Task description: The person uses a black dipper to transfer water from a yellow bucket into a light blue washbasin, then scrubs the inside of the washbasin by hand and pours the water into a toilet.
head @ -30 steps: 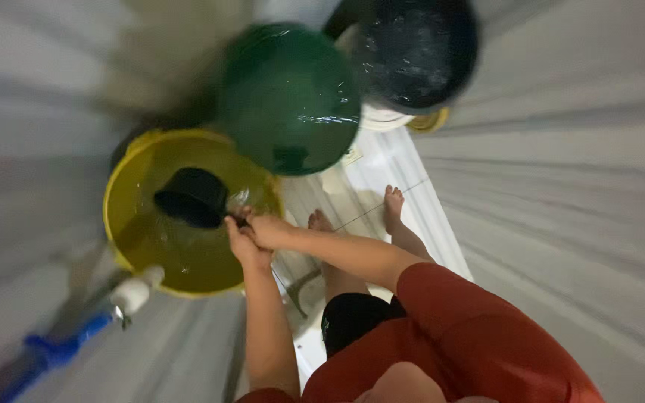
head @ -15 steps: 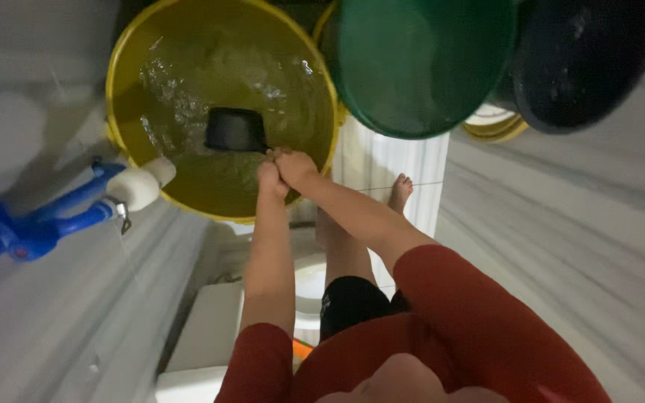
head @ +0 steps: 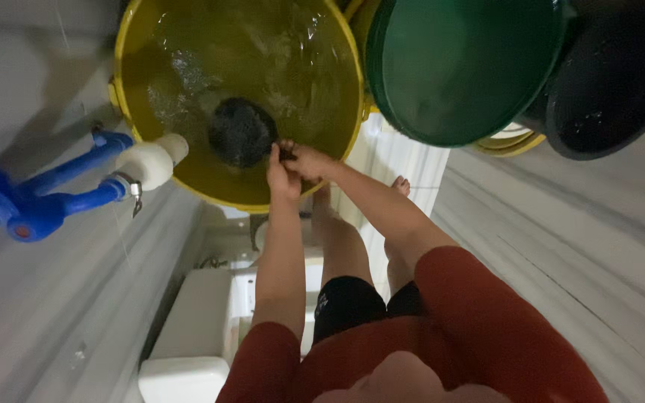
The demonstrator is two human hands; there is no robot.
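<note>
Bucket (head: 151,160), yellow and wide, stands on the floor by the left wall, full of water so the scoop can dip straight in. Beside it to the right sit a green bucket (head: 464,67) and a black bucket (head: 614,89), rims nearly touching (crowded into the far corner of the floor). A blue pipe (head: 46,201) with a white tap (head: 147,163) juts over the yellow rim, placed to fill it. Inside, the black scoop (head: 240,132) lies low in the water, mouth tilted sideways. Both hands meet at its handle: the left hand (head: 281,173) and right hand (head: 311,160) are closed around it together, steadying the load. Bare feet (head: 401,185) stand just behind.
</note>
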